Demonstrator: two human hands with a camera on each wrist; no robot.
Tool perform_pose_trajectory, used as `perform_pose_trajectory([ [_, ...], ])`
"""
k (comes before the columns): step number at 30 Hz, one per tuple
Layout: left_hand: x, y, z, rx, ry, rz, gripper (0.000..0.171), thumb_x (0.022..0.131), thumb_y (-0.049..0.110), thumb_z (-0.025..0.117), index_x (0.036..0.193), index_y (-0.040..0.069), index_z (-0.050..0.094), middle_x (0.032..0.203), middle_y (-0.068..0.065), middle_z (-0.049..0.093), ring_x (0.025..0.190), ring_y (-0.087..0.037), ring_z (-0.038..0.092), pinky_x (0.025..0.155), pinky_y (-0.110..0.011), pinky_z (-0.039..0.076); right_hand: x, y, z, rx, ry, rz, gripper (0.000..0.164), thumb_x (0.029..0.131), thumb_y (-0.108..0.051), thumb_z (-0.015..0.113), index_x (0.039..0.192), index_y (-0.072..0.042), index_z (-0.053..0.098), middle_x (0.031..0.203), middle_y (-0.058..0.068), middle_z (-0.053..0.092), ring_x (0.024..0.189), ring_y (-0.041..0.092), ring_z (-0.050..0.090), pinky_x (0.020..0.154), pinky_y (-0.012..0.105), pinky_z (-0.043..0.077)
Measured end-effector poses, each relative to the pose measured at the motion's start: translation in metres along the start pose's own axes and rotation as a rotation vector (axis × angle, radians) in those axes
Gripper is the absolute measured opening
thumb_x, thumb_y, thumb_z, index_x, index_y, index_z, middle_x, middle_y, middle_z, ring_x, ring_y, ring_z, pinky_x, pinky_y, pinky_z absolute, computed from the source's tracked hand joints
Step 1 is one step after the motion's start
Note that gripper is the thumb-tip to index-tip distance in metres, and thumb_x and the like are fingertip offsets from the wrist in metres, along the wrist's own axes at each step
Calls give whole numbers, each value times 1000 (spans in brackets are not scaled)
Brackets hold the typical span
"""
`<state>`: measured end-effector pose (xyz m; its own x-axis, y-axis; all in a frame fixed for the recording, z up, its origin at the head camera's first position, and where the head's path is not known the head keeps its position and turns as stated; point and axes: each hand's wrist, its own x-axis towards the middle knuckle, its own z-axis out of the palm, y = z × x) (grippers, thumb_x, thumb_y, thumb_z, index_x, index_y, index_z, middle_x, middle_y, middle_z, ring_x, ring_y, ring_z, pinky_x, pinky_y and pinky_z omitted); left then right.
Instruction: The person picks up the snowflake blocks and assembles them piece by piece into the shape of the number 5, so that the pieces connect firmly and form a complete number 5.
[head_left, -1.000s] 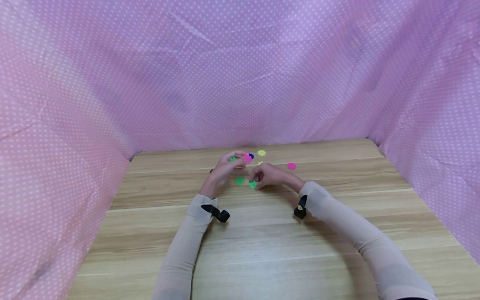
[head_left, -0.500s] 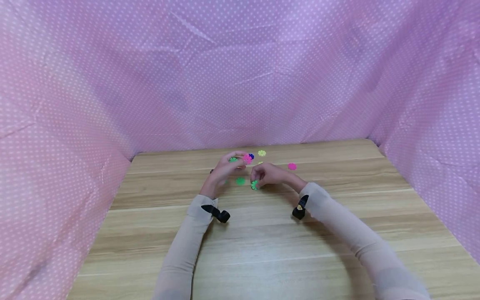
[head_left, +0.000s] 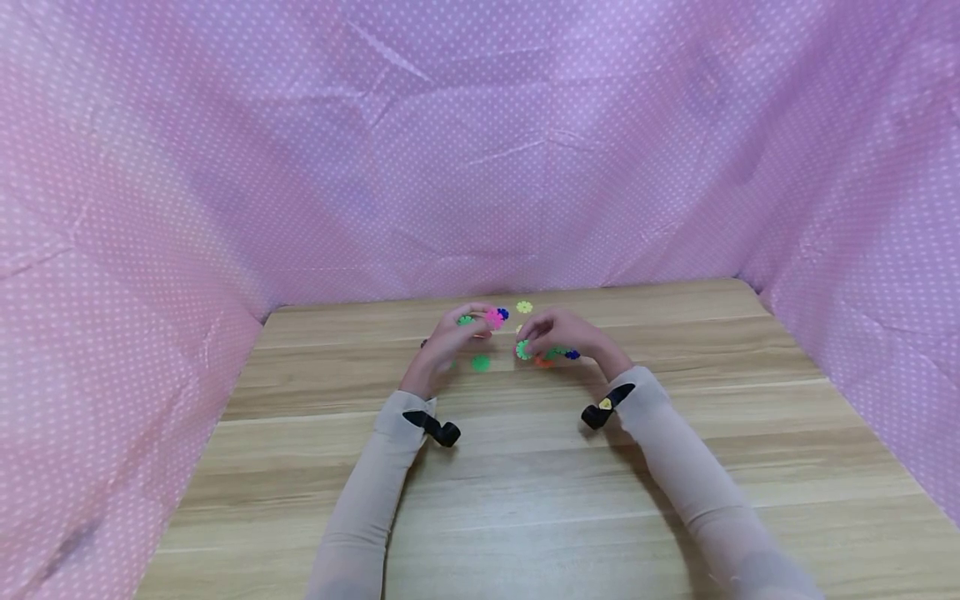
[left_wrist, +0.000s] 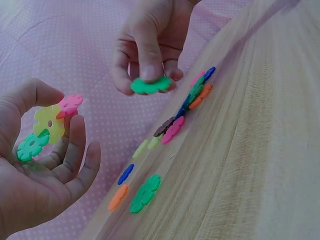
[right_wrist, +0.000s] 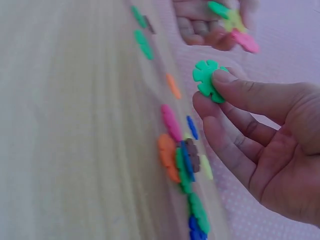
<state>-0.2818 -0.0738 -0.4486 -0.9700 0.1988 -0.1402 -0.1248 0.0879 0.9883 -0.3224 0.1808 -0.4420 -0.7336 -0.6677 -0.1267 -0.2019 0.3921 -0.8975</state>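
Light sleeves [head_left: 705, 487] sit nearest, one each side, over the wood-grain table [head_left: 480, 525], w/ a black wrist cam [head_left: 444, 432] strapped at the L cuff & a second cam [head_left: 597, 414] at the R; the R hand [right_wrist: 267, 145] pinches a green flower disc [right_wrist: 204, 77] btw thumb & fingertips — held up off the table, apart from the other hand's pcs; the L hand [left_wrist: 42, 187], thumb & fingers bent, grips a 3-pc chain linked edge to edge: green pc [left_wrist: 31, 147], yellow pc [left_wrist: 48, 131], pink pc [left_wrist: 71, 103]; on the tabletop btw the hands lies a loose green disc [head_left: 480, 363]; orange disc [left_wrist: 201, 96], brown disc [left_wrist: 163, 127] & magenta disc [left_wrist: 173, 130] lie w/ other colours in a cluster nr the R hand, can't tell which touch; farther back, approx. mid-table, a pale yellow disc [head_left: 524, 307] lies flat; behind it all hangs pink-purple dotted cloth [head_left: 480, 167].
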Motion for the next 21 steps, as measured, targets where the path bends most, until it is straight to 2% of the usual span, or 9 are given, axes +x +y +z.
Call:
perform_pose_trajectory([
  [2,-1,-1,2,-10,3,8,29,94,20,70,124,18,68,112,-4,69,111,-26,66,109,-46,49,-3,0,-4,26,31,26,23,91,-8,76,112,0,73,102,13,77,84,22,73,82,48,63],
  [4,-2,-2,4,-18,5,10,29,94,18,70,123,17,68,114,-11,70,112,-30,66,106,-44,51,-6,-1,-7,34,62,28,27,90,-9,77,115,0,73,104,14,76,86,19,72,85,48,62],
  [9,-4,-3,5,-5,17,7,29,93,18,72,122,19,68,111,-12,70,113,-35,68,98,-36,54,-8,-4,-11,67,127,0,31,91,-9,76,119,3,71,99,6,75,84,14,70,83,44,62],
  [10,-3,-3,5,-1,20,7,30,93,18,72,123,19,68,107,-7,71,112,-34,69,97,-35,55,-7,-4,-10,79,141,-6,31,91,-9,76,119,3,71,97,6,75,83,15,69,82,43,62],
  [12,-3,-3,5,-4,20,11,31,94,17,73,124,17,68,104,-1,71,112,-35,69,97,-35,56,-6,-5,-10,112,168,-9,30,91,-8,77,117,4,71,95,5,74,83,15,70,82,40,62],
  [16,-2,-3,6,-12,17,11,33,94,16,73,126,14,67,102,-2,72,110,-34,71,101,-40,57,-3,-6,-8,155,219,-22,26,89,-7,78,112,4,72,89,2,74,81,13,70,83,37,63],
  [21,0,-4,6,-8,12,6,33,94,16,73,126,15,66,101,-1,72,100,-22,73,102,-42,56,-2,-9,-5,154,258,-53,22,90,-8,78,108,4,74,85,1,74,81,21,72,87,52,61],
])
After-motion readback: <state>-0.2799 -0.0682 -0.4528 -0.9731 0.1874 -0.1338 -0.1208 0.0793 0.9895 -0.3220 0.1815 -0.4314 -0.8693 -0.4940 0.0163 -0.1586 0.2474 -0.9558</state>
